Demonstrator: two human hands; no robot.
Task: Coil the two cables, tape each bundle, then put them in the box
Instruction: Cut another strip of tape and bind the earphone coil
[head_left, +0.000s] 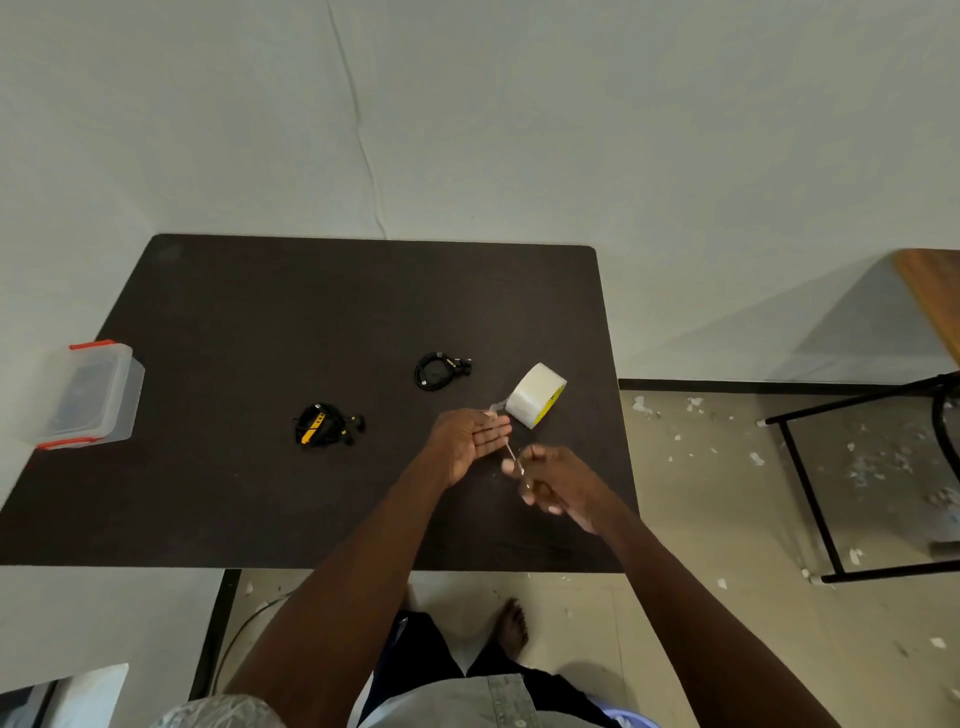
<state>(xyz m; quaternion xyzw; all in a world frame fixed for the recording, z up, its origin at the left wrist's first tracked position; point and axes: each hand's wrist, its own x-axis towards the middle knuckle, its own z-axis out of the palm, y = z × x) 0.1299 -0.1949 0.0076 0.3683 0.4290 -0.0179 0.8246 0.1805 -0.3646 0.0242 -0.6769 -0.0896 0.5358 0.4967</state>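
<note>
cables: two black coiled bundles on tabletop (260, 322), one (440, 370) at 12 o'clock of the hands, other (327, 425) with yellow tag at 9 | handling: light, springy, likely to uncoil, grip across the whole loop | tape roll (535, 395) at 1 o'clock, strip sticky, flimsy | left hand (475, 441) flat-fingered under strip | right hand (550, 480) curled round scissors (514, 457) | box (91, 392) far 9 o'clock

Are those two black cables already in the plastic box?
No, both are out. One coiled cable and the other lie on the table, apart from the box at its left edge.
</note>
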